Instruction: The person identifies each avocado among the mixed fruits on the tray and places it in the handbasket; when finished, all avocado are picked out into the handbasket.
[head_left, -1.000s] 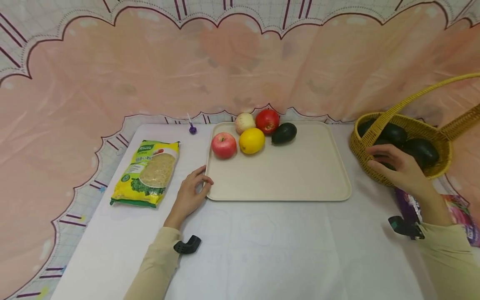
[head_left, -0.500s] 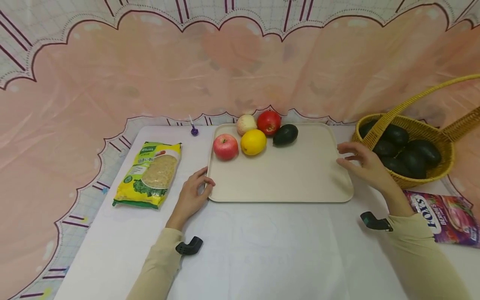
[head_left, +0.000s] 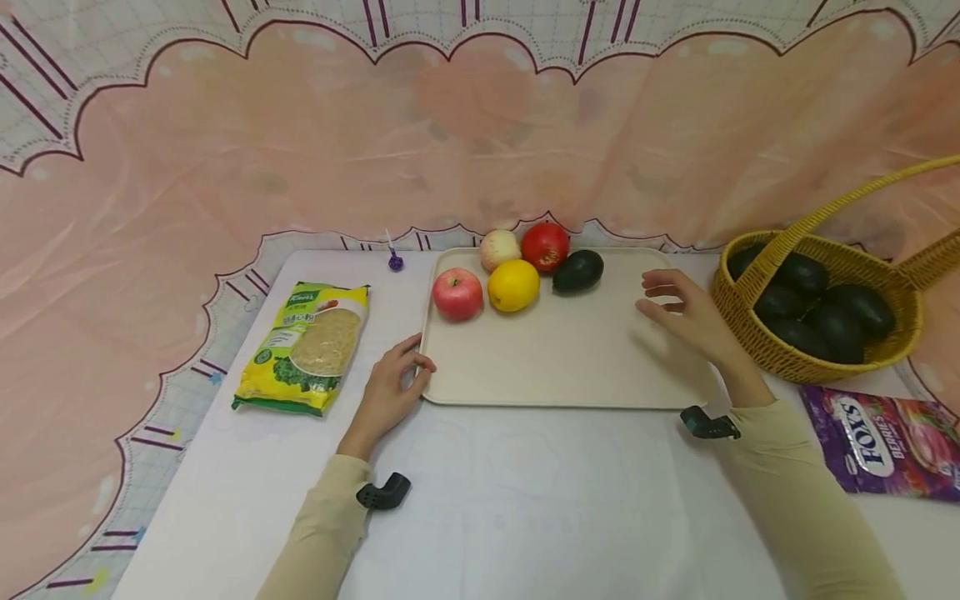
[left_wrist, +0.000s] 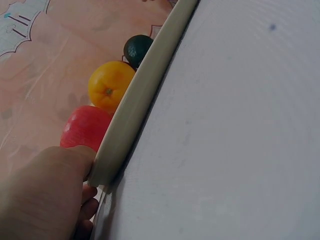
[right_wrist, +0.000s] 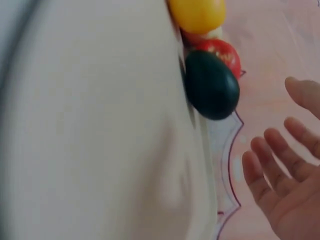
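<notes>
My left hand (head_left: 392, 385) is at the left rim of a beige tray (head_left: 555, 367), gripping its edge near the front corner. In the left wrist view, the thumb (left_wrist: 80, 159) lies against the rim, with the other fingers lower down. Over the right part of the tray hovers my right hand (head_left: 686, 315), fingers spread and holding nothing. An avocado (head_left: 577, 272) lies on the tray to its left. Along the tray's back left are a pink-red apple (head_left: 457, 294), a yellow-orange fruit (head_left: 513, 286), a pale round fruit (head_left: 499, 249) and a red round fruit (head_left: 545, 246).
A yellow wicker basket (head_left: 738, 337) with a tall handle holds several avocados (head_left: 860, 308) at the right. Before it lies a purple Fox's candy bag (head_left: 885, 442). A Knorr pasta bag (head_left: 303, 348) is at the left; a purple lollipop (head_left: 395, 262) lies behind the tray's left.
My right hand has come left from over the basket to above the tray's right side. The left hand stays on the tray's rim. The head view has shifted slightly.
</notes>
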